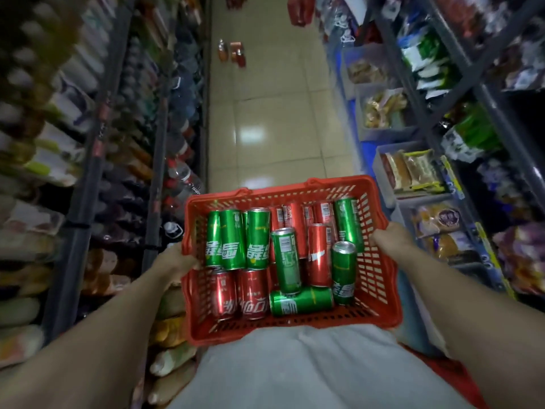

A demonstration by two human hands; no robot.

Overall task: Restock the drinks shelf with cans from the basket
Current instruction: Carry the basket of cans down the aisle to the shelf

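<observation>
Between two shop aisles, chest-high, a red basket (380,278) is carried by both hands. Left hand (174,261) grips the left rim, fingers curled over the edge and down inside, right beside the green cans (237,239). Right hand (389,236) grips the right rim the same way, fingers wrapped over the top edge, close to an upright green can (348,222) but not touching it.

Cans lie loose on the basket floor, green and red cans (252,293) mixed, most on their sides, a couple propped at angles. None in a hand yet.

Handling judgement: full basket likely heavy, load can roll and shift if tilted, so keep level. Plastic mesh is stiff enough but rims may flex. Each can is rigid, smooth, probably slick; dents if dropped. Best taken round the middle of the body, one at a time, topmost green can (286,261) first.

Shelves both sides are blurred; cannot tell which is the drinks shelf.
</observation>
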